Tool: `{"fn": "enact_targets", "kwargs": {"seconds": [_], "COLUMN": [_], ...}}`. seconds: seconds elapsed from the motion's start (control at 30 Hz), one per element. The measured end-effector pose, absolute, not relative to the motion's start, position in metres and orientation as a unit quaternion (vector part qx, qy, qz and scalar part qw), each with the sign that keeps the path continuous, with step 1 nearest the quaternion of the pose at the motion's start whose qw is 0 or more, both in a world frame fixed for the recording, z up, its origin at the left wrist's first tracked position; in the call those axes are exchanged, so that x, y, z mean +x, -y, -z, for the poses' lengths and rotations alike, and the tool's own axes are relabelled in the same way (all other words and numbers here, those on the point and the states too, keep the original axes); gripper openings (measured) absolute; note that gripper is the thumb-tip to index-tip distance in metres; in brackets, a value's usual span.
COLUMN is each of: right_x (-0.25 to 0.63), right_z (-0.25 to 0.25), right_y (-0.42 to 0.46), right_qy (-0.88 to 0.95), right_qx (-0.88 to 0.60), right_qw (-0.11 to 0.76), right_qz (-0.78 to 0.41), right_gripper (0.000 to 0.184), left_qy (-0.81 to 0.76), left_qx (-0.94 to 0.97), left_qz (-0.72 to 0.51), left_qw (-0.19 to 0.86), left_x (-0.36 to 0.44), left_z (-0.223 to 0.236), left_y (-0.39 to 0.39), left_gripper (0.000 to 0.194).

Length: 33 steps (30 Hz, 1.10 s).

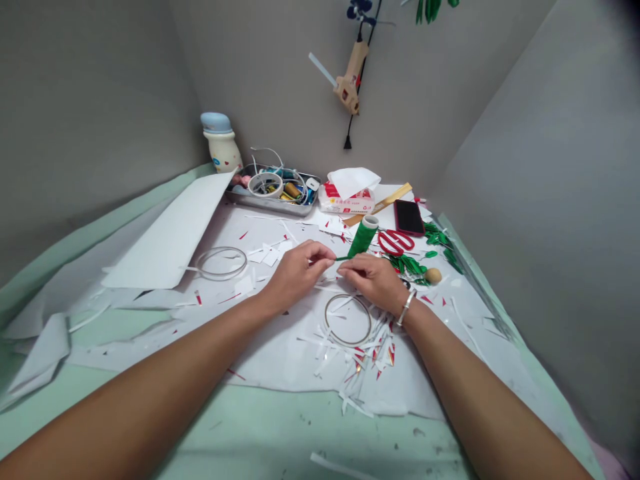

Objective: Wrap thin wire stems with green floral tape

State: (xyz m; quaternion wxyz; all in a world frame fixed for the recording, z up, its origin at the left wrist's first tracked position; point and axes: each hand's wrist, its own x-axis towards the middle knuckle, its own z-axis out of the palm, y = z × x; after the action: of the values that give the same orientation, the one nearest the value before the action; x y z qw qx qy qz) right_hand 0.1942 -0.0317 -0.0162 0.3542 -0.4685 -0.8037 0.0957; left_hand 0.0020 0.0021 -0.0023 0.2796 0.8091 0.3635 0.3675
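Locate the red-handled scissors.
In the head view, the red-handled scissors lie on the white paper beyond the right hand, just right of the green tape roll and below the black smartphone.

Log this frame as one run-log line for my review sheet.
left hand: pinches green strip | right hand: beside green roll | near: red scissors

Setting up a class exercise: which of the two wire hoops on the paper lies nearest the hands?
The hoop below the right hand, beside the paper scraps; the other hoop lies farther off, left of the left hand.
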Motion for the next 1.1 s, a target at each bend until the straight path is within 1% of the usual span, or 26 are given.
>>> {"fn": "enact_targets", "kwargs": {"seconds": [0.1, 0.2, 0.27, 0.33, 0.4, 0.47, 0.5, 0.57, 0.63, 0.77, 0.83, 0.9, 0.97, 1.03, 1.1], "right_x": [0.185, 0.181, 0.184, 0.19, 0.196, 0.198, 0.197, 0.192, 0.185, 0.181, 0.184, 0.19, 0.194, 0.195, 0.193], "right_z": [0.011, 0.005, 0.004, 0.007, 0.012, 0.016, 0.017, 0.015, 0.011, 0.003, 0.004, 0.007, 0.012, 0.015, 0.016], "right_y": [0.039, 0.042, 0.041, 0.036, 0.032, 0.03, 0.03, 0.034, 0.039, 0.044, 0.041, 0.037, 0.033, 0.031, 0.033], "right_qy": [0.841, 0.835, 0.812, 0.784, 0.764, 0.767, 0.777, 0.806, 0.827, 0.818, 0.793, 0.766, 0.753, 0.764, 0.791], "right_qx": [-0.432, -0.428, -0.449, -0.478, -0.495, -0.491, -0.482, -0.457, -0.433, -0.432, -0.457, -0.482, -0.495, -0.491, -0.471], "right_qw": [0.319, 0.345, 0.371, 0.394, 0.407, 0.397, 0.384, 0.354, 0.338, 0.373, 0.4, 0.42, 0.426, 0.405, 0.37], "right_qz": [-0.071, -0.029, -0.024, -0.043, -0.079, -0.113, -0.124, -0.13, -0.117, -0.063, -0.052, -0.064, -0.087, -0.108, -0.124], "right_gripper": [0.013, 0.016, 0.016, 0.016, 0.015, 0.015, 0.015, 0.014, 0.014, 0.015, 0.016, 0.016, 0.016, 0.015, 0.015], "left_qy": [-0.399, -0.378, -0.34, -0.308, -0.298, -0.312, -0.326, -0.362, -0.394, -0.39, -0.353, -0.318, -0.305, -0.32, -0.353], "left_qx": [0.81, 0.86, 0.891, 0.9, 0.881, 0.845, 0.828, 0.805, 0.801, 0.854, 0.883, 0.892, 0.874, 0.84, 0.808], "left_qz": [-0.366, -0.306, -0.27, -0.266, -0.29, -0.325, -0.342, -0.367, -0.37, -0.301, -0.269, -0.267, -0.292, -0.327, -0.356], "left_qw": [0.226, 0.152, 0.131, 0.159, 0.227, 0.288, 0.302, 0.295, 0.258, 0.168, 0.151, 0.179, 0.24, 0.292, 0.308], "left_x": [0.0, 0.001, 0.002, 0.003, 0.004, 0.003, 0.002, 0.001, 0.0, 0.001, 0.002, 0.003, 0.004, 0.003, 0.003], "left_z": [0.007, 0.011, 0.011, 0.009, 0.005, 0.003, 0.002, 0.003, 0.006, 0.01, 0.009, 0.007, 0.003, 0.0, -0.001], "left_y": [-0.006, -0.005, -0.002, 0.0, 0.002, 0.001, 0.0, -0.003, -0.005, -0.004, -0.001, 0.002, 0.003, 0.003, 0.001], "left_gripper": [0.013, 0.015, 0.016, 0.016, 0.014, 0.013, 0.012, 0.012, 0.013, 0.015, 0.016, 0.017, 0.015, 0.013, 0.013]}}
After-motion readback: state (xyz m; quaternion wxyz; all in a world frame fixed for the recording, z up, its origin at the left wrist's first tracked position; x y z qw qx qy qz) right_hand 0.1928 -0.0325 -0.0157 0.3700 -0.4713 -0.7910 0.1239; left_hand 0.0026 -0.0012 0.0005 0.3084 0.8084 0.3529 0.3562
